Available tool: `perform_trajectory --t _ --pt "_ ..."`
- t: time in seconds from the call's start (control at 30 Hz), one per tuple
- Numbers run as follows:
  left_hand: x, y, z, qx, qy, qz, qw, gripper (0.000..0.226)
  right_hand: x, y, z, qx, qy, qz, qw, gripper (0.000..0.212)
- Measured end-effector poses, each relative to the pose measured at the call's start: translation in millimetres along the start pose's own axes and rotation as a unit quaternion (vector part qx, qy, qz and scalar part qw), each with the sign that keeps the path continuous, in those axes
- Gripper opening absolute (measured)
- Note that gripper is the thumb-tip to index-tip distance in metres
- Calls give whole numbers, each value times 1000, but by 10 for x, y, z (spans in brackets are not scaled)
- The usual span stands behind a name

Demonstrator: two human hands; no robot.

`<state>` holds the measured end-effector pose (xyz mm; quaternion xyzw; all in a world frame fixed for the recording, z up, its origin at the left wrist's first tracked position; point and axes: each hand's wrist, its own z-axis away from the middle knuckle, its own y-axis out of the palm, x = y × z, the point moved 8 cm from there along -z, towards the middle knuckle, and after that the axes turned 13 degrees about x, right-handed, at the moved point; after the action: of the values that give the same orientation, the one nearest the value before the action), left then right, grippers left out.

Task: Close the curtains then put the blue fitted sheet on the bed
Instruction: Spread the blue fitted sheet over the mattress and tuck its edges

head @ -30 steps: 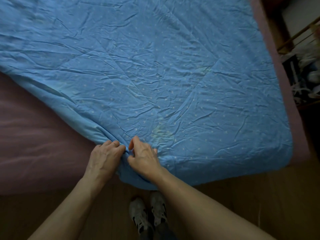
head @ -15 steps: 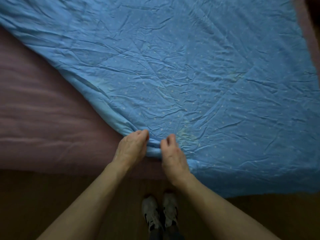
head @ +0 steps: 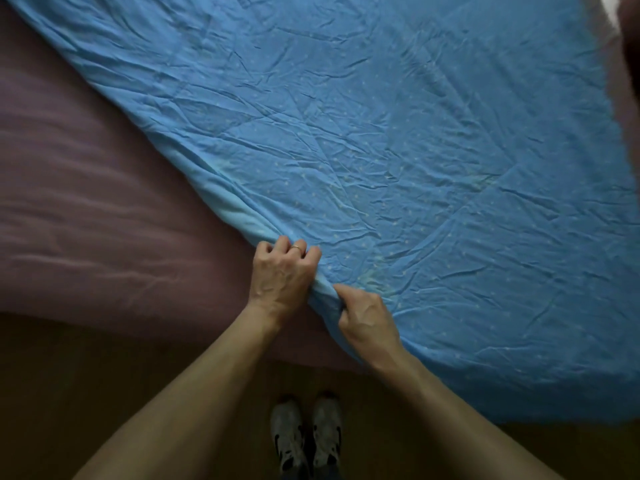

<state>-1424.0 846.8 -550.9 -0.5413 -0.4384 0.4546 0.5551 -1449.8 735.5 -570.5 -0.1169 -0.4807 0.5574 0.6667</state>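
While I watch from the head cam, both hands sit at the near corner of the blue fitted sheet [head: 398,133], approx. mid-frame. The left hand [head: 282,277] has its fingers curled over the sheet's folded edge, knuckles up, w/ a thin ring [head: 297,248] on one finger. The right hand [head: 367,320] pinches the bunched fold just beside it, thumb on top, fingers tucked under the cloth. The hands are nearly touching, w/ only that ridge of fabric between them. The sheet lies wrinkled across the far and right part of the bed [head: 86,220], its edge running diagonally; the purple surface at left is uncovered. At btm right the sheet hangs over the bed's near side. Two pale shoes [head: 306,434] stand on the wooden floor [head: 104,393] below.
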Motion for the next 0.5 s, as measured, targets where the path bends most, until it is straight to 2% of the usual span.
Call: perform_trajectory --t 0.07,0.13,0.2,0.4,0.5 --pt "141 -74 -62 -28 -30 -21 999 6 98 -34 31 0 -23 17 1000 45" --pt "284 -110 -110 -45 -59 -46 996 8 190 -98 63 -5 -33 53 998 23" --pt "445 -145 -132 -61 -92 -66 992 8 234 -154 76 -1 -23 88 996 14" --pt "923 -170 29 -81 -160 -33 983 14 297 -63 108 10 19 187 982 22" --pt "1047 -161 172 -81 -142 -3 987 13 372 41 127 26 34 201 979 23"
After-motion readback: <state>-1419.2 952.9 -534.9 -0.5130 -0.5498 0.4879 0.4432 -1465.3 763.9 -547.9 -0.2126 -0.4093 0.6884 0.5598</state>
